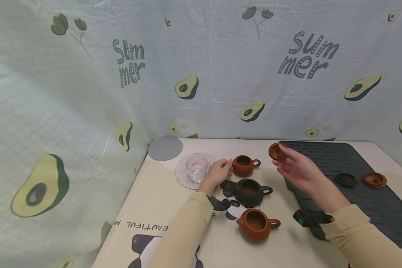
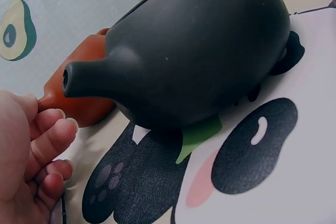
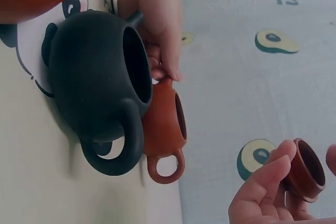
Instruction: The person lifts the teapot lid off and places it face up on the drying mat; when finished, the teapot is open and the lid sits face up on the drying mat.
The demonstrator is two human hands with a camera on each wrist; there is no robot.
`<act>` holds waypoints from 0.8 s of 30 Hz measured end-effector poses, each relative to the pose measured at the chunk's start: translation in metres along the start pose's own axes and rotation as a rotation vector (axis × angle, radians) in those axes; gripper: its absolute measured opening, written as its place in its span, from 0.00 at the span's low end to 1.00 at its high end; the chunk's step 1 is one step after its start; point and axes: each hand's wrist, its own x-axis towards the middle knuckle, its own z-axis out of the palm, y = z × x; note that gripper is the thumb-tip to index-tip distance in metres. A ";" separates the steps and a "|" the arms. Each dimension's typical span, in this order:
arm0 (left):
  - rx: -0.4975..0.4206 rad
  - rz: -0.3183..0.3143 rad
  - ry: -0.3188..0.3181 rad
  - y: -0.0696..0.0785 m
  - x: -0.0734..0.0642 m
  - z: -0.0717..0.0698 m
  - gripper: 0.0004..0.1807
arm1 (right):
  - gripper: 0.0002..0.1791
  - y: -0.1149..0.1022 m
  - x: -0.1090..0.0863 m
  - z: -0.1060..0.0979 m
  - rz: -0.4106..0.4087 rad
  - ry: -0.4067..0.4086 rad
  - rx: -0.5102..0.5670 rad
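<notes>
My left hand pinches the spout of the farthest reddish-brown clay teapot, which stands lidless on the table. Raised at the right, my right hand holds a small reddish-brown teapot lid between thumb and fingers, its hollow underside showing. A dark grey teapot, also lidless, stands just nearer than the held one, its spout close to my left wrist. Nearest to me is another open reddish-brown teapot. All three handles point right.
On the black ridged mat at the right lie a dark lid and a reddish-brown lid. Left of my left hand, a clear glass cup stands on a patterned round plate. A grey disc lies behind it.
</notes>
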 end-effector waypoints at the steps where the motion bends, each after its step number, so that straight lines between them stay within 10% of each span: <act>1: 0.003 0.000 0.001 0.001 0.000 0.000 0.22 | 0.19 0.000 -0.001 -0.001 -0.015 -0.002 -0.019; 11: -0.016 -0.021 0.034 0.003 -0.001 0.004 0.24 | 0.24 0.008 -0.005 -0.004 -0.098 0.042 -0.254; 19: -0.018 -0.018 0.038 0.002 -0.001 0.004 0.23 | 0.47 0.019 -0.010 -0.007 -0.102 0.141 -0.441; 24: -0.022 -0.013 0.038 0.002 -0.001 0.003 0.24 | 0.39 0.025 -0.013 -0.011 -0.124 0.167 -0.491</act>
